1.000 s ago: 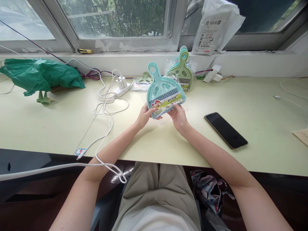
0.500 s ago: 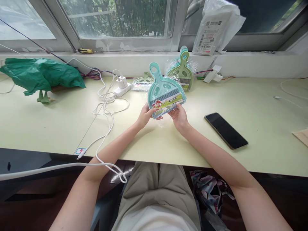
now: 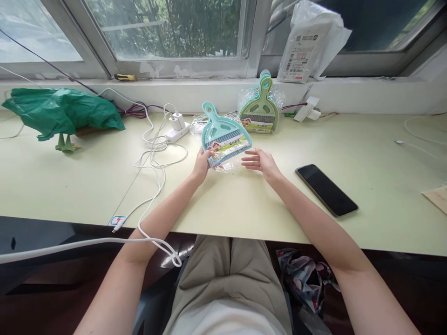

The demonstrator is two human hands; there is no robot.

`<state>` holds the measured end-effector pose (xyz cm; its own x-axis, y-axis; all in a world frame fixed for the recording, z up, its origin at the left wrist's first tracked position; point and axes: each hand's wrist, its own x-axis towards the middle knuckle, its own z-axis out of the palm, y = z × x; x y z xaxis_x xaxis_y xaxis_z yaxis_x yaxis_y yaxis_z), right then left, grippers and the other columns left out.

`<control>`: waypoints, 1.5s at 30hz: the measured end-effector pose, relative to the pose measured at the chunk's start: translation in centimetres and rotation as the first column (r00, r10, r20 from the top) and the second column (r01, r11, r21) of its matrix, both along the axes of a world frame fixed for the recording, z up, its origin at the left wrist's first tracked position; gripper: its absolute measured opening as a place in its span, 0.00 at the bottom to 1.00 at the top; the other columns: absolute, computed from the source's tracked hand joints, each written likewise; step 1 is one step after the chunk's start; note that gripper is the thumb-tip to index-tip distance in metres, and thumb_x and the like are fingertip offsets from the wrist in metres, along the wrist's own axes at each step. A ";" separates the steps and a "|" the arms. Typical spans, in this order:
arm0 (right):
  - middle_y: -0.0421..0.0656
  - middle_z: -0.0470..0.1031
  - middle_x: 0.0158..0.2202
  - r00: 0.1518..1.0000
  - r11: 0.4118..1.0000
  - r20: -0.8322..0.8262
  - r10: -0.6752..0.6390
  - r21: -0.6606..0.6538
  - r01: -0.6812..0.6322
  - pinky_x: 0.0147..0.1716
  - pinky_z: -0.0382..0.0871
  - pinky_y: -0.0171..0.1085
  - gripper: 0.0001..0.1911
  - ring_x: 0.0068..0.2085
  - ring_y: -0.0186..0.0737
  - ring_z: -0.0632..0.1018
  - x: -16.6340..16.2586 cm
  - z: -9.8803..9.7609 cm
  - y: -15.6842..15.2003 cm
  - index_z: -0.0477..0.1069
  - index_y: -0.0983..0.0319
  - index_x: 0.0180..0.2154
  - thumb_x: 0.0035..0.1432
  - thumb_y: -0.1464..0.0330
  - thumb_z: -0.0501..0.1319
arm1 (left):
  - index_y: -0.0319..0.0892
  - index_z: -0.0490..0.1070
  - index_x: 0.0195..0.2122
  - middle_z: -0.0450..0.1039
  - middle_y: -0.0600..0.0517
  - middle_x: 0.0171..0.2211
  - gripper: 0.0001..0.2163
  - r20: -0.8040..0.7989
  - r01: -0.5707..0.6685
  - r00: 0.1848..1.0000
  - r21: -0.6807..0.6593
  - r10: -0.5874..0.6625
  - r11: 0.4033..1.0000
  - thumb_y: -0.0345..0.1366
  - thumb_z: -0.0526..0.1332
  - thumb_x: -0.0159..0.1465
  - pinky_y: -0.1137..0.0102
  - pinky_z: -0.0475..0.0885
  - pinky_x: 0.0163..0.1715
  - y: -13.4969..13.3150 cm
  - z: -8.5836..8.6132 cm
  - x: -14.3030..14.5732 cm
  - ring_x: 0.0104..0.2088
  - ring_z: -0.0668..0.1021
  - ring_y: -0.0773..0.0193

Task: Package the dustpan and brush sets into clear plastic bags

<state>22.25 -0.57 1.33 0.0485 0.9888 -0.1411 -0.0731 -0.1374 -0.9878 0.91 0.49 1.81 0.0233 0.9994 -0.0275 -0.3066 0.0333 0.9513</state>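
Note:
My left hand [image 3: 201,164] grips the lower left corner of a teal mini dustpan-and-brush set [image 3: 223,135] in a clear plastic wrapper, held just above the pale green table [image 3: 87,177]. My right hand [image 3: 261,161] is open, fingers stretched toward the set's right edge, a little apart from it. Behind them a stack of similar wrapped sets [image 3: 260,107] leans against the window ledge, and another wrapped set [image 3: 198,124] lies flat beside it.
A black phone [image 3: 326,189] lies to the right. White charger cables [image 3: 153,153] and a plug [image 3: 176,122] trail across the left. A green plastic bag [image 3: 63,111] sits far left. A white parcel [image 3: 307,44] stands on the sill.
My right hand has let go of the dustpan set and opened. My left hand has lowered the set and shifted it to the left.

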 end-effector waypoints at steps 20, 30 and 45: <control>0.38 0.79 0.49 0.703 0.681 0.671 -0.235 0.630 -0.373 0.55 0.67 0.47 0.14 0.51 0.45 0.76 3.1 -1.4 1.6 0.78 0.50 0.45 0.66 0.60 0.54 | 0.37 0.66 0.34 0.73 0.49 0.25 0.08 0.049 0.187 0.982 -0.286 -0.181 0.940 0.29 0.56 0.52 0.76 0.67 0.13 0.5 0.2 -1.2 0.18 0.72 0.70; 0.40 0.81 0.40 0.807 0.789 0.508 -0.303 0.608 -0.086 0.55 0.65 0.47 0.09 0.47 0.46 0.77 2.5 -1.1 1.4 0.80 0.52 0.31 0.59 0.59 0.61 | 0.36 0.67 0.37 0.72 0.52 0.22 0.07 -0.031 0.378 0.918 -0.226 -0.394 0.898 0.31 0.57 0.57 0.75 0.69 0.17 0.0 0.2 -1.3 0.16 0.71 0.71; 0.42 0.77 0.48 0.785 0.753 0.478 -0.394 0.658 -0.023 0.41 0.72 0.45 0.08 0.45 0.46 0.76 1.9 -1.1 0.8 0.79 0.54 0.34 0.58 0.60 0.62 | 0.40 0.61 0.48 0.74 0.53 0.28 0.19 -0.214 0.488 0.847 -0.054 -0.487 0.871 0.38 0.63 0.56 0.74 0.70 0.19 0.2 0.0 -2.3 0.19 0.77 0.67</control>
<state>24.11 0.22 0.22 0.1032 0.7995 0.5918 0.5573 0.4464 -0.7002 -1.36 0.66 1.83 0.5016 0.8609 -0.0853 -0.0413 0.1224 0.9916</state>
